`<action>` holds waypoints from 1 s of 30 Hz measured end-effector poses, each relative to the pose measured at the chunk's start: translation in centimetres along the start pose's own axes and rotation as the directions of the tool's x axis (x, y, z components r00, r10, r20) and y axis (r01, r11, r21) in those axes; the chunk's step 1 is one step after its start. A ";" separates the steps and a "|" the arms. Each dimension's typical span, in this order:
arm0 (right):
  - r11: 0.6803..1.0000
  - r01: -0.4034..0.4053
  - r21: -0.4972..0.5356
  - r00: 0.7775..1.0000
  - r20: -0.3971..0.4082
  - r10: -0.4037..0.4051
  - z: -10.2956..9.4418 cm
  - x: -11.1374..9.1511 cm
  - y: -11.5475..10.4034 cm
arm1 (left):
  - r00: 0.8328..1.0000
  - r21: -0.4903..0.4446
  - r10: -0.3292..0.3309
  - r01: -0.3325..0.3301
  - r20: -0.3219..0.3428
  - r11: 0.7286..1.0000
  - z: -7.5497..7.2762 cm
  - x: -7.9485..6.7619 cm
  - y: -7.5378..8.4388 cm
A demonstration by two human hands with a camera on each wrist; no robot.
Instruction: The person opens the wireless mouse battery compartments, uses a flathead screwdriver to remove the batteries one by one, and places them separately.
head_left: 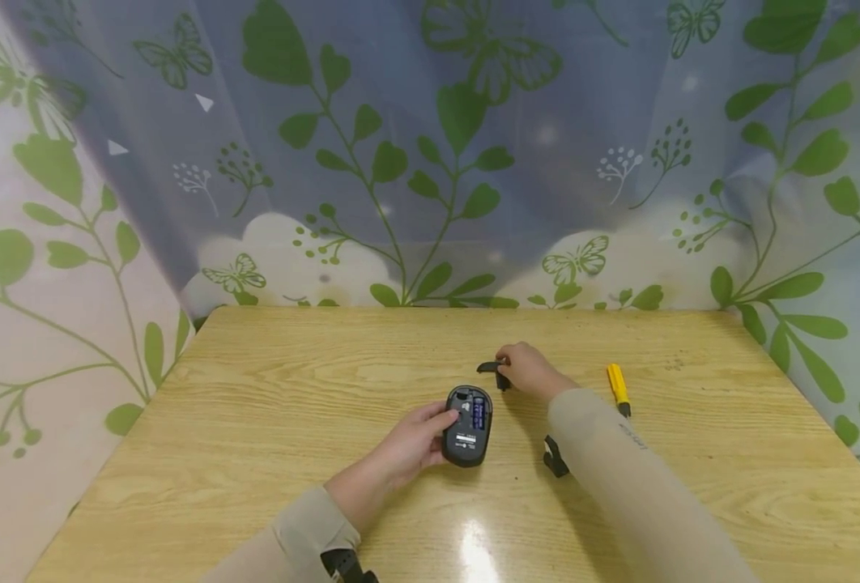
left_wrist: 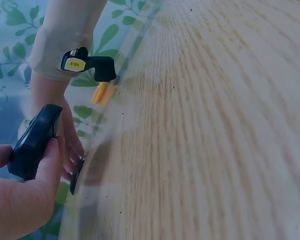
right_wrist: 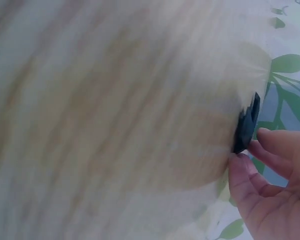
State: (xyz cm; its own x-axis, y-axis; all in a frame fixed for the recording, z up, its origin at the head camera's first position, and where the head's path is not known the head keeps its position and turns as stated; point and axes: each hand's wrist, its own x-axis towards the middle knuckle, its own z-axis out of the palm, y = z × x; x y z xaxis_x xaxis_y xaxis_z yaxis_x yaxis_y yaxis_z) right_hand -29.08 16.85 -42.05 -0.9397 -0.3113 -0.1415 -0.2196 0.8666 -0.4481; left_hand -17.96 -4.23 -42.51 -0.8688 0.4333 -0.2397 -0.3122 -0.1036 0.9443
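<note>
The left hand (head_left: 411, 444) has fingers and thumb round a black computer mouse (head_left: 466, 449), underside up over the middle of the wooden table (head_left: 313, 364), with blue batteries (head_left: 478, 413) showing in its bay! Just to the mouse's far right, the right hand (head_left: 534, 371) pinches a curved black cover (head_left: 503, 380) between thumb and fingertips! Farther right, a yellow-handled screwdriver (head_left: 616, 384) lies on the wood, right beside the right sleeve (head_left: 637, 478).
</note>
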 end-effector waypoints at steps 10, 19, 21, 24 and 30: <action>1.000 -0.004 0.018 0.999 0.042 0.003 -1.5 -1.4 0.2 | 1.000 0.006 0.008 -0.008 -0.001 1.000 0.0 -0.1 0.0; 1.000 0.007 0.016 0.999 0.039 -0.008 -2.7 -2.8 1.5 | 1.000 0.010 0.002 -0.002 -0.002 1.000 0.0 0.0 -0.2; 1.000 0.011 0.014 0.999 0.037 -0.011 -3.1 -3.3 1.9 | 1.000 0.009 0.003 -0.003 -0.002 1.000 0.0 0.0 -0.2; 1.000 0.000 0.023 0.999 0.037 -0.001 -3.8 -4.0 2.5 | 1.000 0.013 0.009 -0.009 0.003 1.000 0.0 0.0 -0.2; 0.999 -0.030 0.026 0.999 0.038 0.029 -5.1 -5.4 4.2 | 1.000 0.019 -0.003 0.003 -0.004 1.000 0.0 0.0 -0.1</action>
State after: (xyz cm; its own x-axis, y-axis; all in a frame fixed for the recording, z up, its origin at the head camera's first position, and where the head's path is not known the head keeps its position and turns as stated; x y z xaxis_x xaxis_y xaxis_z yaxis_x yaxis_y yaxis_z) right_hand -26.24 24.10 -38.68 -0.9350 -0.3009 -0.1877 -0.1846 0.8649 -0.4668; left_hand -17.89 -4.21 -42.60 -0.8694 0.4303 -0.2429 -0.3070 -0.0852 0.9479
